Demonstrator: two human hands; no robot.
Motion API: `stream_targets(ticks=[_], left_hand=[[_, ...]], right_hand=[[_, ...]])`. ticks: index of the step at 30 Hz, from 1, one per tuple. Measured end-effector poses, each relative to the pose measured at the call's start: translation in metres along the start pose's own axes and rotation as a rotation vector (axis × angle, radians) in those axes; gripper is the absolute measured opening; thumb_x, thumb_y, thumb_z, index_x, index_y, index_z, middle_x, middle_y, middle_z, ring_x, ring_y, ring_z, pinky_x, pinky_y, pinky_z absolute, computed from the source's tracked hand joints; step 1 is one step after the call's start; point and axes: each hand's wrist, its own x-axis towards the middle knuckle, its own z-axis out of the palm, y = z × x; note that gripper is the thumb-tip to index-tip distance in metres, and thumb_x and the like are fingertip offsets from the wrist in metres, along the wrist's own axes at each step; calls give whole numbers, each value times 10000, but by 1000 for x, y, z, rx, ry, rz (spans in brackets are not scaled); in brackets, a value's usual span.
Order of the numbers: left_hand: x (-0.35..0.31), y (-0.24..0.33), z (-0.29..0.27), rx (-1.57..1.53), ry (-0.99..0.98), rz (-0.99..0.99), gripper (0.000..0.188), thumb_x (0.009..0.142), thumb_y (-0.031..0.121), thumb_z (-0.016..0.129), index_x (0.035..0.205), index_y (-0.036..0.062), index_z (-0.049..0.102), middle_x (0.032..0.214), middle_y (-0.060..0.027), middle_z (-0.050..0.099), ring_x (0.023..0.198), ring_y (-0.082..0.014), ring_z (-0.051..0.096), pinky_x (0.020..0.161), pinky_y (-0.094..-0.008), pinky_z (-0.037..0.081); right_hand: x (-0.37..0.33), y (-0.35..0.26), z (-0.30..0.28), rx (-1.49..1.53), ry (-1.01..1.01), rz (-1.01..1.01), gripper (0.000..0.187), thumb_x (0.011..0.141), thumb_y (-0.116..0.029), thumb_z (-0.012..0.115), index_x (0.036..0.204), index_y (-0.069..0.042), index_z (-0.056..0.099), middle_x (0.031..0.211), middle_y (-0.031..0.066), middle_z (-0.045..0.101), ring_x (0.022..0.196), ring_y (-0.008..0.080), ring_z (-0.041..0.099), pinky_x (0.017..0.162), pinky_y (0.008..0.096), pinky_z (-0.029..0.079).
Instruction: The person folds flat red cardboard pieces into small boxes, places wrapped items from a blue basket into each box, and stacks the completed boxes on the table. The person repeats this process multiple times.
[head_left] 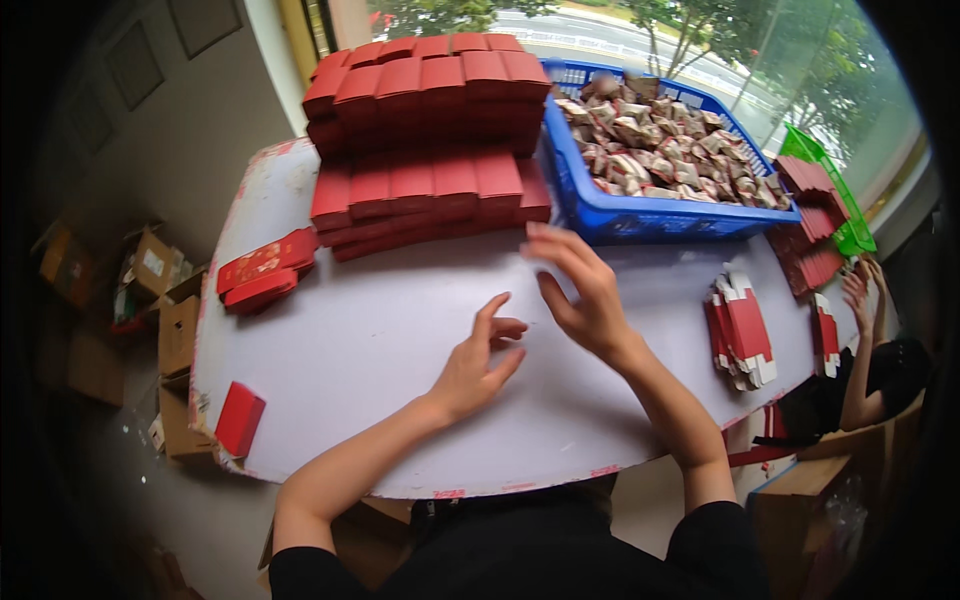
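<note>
Above the middle of the white table [360, 375], my left hand [468, 368] hovers with fingers apart and nothing in them. My right hand [588, 292] is farther forward, also empty, its fingers loosely spread. Its fingertips are near the front right corner of a tall stack of red boxes [430, 185]; whether they touch it I cannot tell. Just beyond that hand, a blue plastic basket [660, 222] is heaped with small wrapped packets [650, 150]. Flattened red-and-white cartons [742, 328] lie in a pile to the right.
Several red boxes [265, 270] lie left of the stack, and a single red box [240, 420] rests by the left edge. At the far right are more red boxes [808, 225], a green basket [850, 225] and another person's hands [866, 288]. Cardboard boxes [180, 335] stand on the floor.
</note>
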Motion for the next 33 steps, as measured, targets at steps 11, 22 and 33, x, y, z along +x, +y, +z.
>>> stream_targets(ticks=[11, 22, 33], left_hand=[[2, 3, 2, 32, -26, 28, 623, 845, 65, 494, 1354, 82, 136, 1091, -141, 553, 1013, -237, 549, 922, -352, 419], [1, 2, 2, 47, -35, 31, 627, 846, 75, 494, 1358, 82, 131, 1082, -136, 557, 1002, -239, 554, 921, -352, 418], [-1, 2, 2, 52, -45, 52, 638, 831, 54, 515, 1351, 75, 145, 1068, -132, 566, 986, -232, 564, 900, -346, 437]], right_hand=[[-138, 31, -190, -968, -79, 1080, 845, 695, -476, 659, 1343, -62, 309, 1218, 205, 470, 1119, 353, 451, 940, 420, 346], [-128, 21, -200, -737, 105, 1049, 820, 701, -371, 703, 1355, -99, 290, 1164, 190, 491, 1058, 333, 499, 879, 387, 416], [-77, -13, -141, -408, 143, 589, 686, 589, -157, 801, 1178, -73, 460, 933, 152, 631, 819, 287, 627, 730, 354, 496]])
